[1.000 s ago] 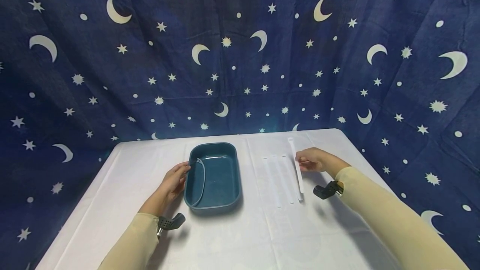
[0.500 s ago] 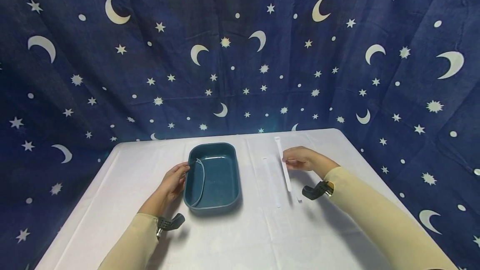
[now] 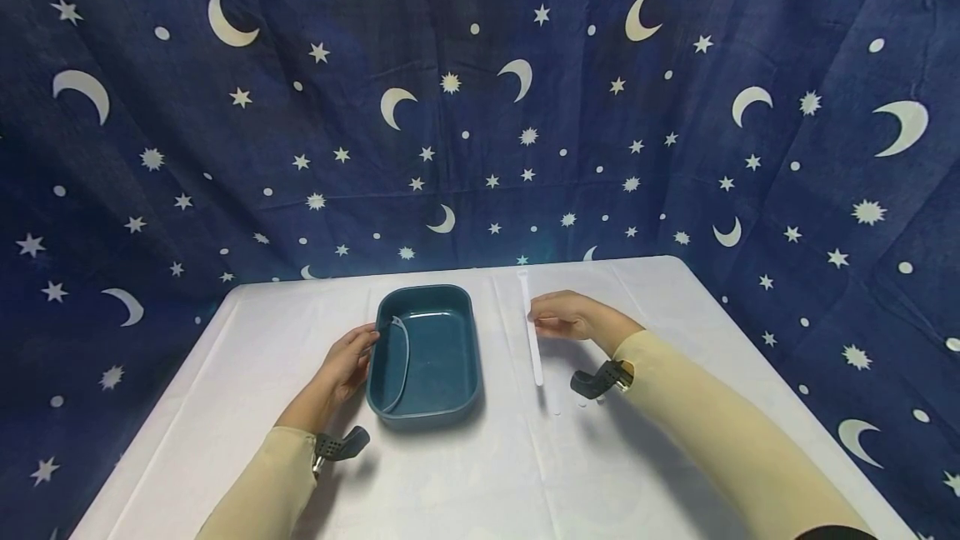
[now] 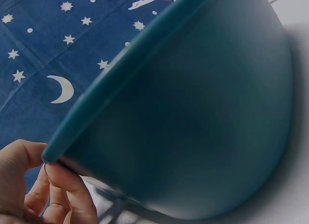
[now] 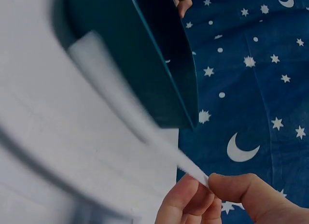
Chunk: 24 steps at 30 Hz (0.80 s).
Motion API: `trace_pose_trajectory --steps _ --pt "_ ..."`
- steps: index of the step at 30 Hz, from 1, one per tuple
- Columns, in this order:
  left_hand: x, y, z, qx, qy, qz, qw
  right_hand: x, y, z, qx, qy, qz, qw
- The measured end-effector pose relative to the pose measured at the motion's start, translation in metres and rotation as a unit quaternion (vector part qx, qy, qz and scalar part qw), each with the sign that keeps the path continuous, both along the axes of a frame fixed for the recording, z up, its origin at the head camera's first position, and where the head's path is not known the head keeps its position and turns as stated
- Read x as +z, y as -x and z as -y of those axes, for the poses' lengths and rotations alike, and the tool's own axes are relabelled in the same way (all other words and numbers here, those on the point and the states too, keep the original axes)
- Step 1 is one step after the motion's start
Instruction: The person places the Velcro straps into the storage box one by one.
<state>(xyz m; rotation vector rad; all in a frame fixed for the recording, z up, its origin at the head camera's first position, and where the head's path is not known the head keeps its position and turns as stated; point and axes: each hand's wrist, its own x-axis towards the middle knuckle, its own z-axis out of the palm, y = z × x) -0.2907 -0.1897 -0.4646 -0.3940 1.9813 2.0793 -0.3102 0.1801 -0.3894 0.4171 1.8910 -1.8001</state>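
Note:
A teal plastic bin point(image 3: 438, 369) stands on the table, and my left hand point(image 3: 347, 369) grips its left rim between thumb and fingers. Inside the bin, along its left wall, a thin pale cable tie point(image 3: 408, 357) lies in a curve. My right hand point(image 3: 566, 315), to the right of the bin, pinches a long white cable tie point(image 3: 535, 352) near its middle. In the right wrist view a fine toothed edge shows on the held tie point(image 5: 169, 151) beside the thumb. It is raised over the table, its near end casting a shadow.
White strip ends point(image 3: 582, 405) show on the white tablecloth point(image 3: 465, 482) below my right hand, the rest hidden or faint. Black wrist mounts point(image 3: 343, 445) sit on both wrists. A dark blue curtain point(image 3: 480, 107) with moons and stars hangs behind the table.
My right hand has moved left with the pinched cable tie, from the table's right side toward the bin. The left hand and the bin have stayed in place.

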Motion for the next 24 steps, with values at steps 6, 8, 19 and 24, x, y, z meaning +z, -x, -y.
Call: trace_pose_trajectory --steps 6,8,19,24 --pt "0.001 0.0 0.0 -0.008 0.002 -0.001 1.0 0.003 0.001 0.013 0.003 0.023 -0.006 0.9997" --pt "0.001 0.0 0.001 -0.007 0.001 0.001 1.0 0.002 0.002 0.018 0.003 0.033 -0.007 0.9994" --pt "-0.001 0.001 -0.001 0.005 0.0 0.001 1.0 -0.002 0.004 0.05 0.002 0.035 -0.009 0.9993" --pt "-0.001 0.0 -0.001 0.006 0.002 0.004 1.0 -0.001 0.003 0.062 0.01 0.044 -0.016 0.9989"
